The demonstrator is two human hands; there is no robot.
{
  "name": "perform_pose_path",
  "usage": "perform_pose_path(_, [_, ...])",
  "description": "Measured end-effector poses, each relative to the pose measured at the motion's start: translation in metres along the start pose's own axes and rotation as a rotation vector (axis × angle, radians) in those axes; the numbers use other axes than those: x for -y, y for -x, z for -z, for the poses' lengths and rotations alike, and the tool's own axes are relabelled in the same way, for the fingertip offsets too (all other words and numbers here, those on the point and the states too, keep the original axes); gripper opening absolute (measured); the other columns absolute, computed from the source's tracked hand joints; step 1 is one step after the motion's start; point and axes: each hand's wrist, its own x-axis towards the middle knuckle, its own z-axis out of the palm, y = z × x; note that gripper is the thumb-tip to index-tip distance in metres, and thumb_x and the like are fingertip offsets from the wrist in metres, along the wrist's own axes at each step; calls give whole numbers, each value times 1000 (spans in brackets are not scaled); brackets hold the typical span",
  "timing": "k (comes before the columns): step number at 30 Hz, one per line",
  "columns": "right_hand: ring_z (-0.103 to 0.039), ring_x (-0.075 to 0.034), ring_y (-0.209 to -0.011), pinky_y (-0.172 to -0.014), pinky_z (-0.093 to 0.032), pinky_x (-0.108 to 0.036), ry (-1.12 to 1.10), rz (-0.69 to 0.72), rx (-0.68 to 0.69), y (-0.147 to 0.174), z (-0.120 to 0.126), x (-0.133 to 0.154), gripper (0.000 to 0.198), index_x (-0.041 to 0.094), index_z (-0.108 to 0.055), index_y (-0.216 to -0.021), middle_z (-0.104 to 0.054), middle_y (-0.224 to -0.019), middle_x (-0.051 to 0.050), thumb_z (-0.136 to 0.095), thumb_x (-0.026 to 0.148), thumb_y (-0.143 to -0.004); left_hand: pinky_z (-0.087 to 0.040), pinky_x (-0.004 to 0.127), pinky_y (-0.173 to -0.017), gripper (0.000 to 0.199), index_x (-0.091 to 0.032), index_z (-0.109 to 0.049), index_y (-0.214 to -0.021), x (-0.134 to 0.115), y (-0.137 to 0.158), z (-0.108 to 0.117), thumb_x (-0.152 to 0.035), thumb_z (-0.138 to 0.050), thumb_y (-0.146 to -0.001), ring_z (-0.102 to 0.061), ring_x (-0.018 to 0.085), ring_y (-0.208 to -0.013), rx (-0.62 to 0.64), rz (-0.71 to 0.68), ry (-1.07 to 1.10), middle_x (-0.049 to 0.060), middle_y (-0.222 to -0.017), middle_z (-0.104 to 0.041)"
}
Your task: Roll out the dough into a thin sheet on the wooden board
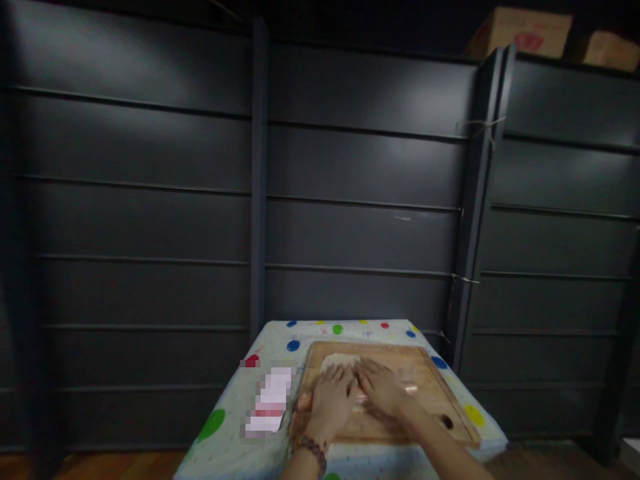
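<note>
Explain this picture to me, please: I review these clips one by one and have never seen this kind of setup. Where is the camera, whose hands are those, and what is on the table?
There is no machine here. The single picture comes from a camera worn on a person's head, looking forward and down, so the two bare hands at the bottom are the wearer's own. The left hand, with a beaded bracelet at its wrist, and the right hand lie side by side, palms down, on a rolling pin whose ends show beside them. Beyond the fingers lies a pale flat piece of dough. All this rests on a wooden cutting board, which sits on a small table with a spotted cloth. A blurred-out package lies left of the board. Behind is a dark panelled wall, with cardboard boxes on top.
</note>
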Motion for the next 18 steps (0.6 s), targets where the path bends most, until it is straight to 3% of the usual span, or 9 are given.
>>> perform_pose_path(4, [-45, -25, -140, -120, -32, -47, -15, 11, -17, 7, -5, 6, 55, 11, -53, -143, -50, -149, -15, -24, 28, -99, -53, 47, -99, 30, -27, -63, -123, -4, 0, -2, -41, -59, -97, -61, 23, -115, 15, 19, -27, 8, -136, -60])
perform_pose_path(7, [-47, -26, -139, -118, -35, -45, -25, 17, -19, 14, -3, 10, 57, 8, -53, -142, -50, -148, -17, -22, 29, -99, -40, 50, -115, 34, -23, -60, -132, -13, 0, -5, -29, -47, -101, -54, 25, -131, 3, 32, -53, 11, -144, -58])
perform_pose_path(10, [-48, -26, -138, -117, -36, -44, -26, 22, -7, 21, 1, 14, 59, 7, -53, -142, -51, -147, -17, -19, 32, -101, -29, 45, -123, 47, -16, -56, -140, -20, 3, -7, -20, -32, -100, -43, 24, -143, -12, 44, -98, 11, -150, -53])
perform_pose_path(18, [-47, -28, -139, -118, -35, -45, 8, 61, -4, 26, 1, 17, 56, 10, -52, -143, -50, -149, -16, -22, 30, -101, -31, 42, -123, 53, -16, -53, -143, -20, 6, -5, -20, -30, -96, -45, 24, -141, 10, 33, -132, 8, -150, -53])
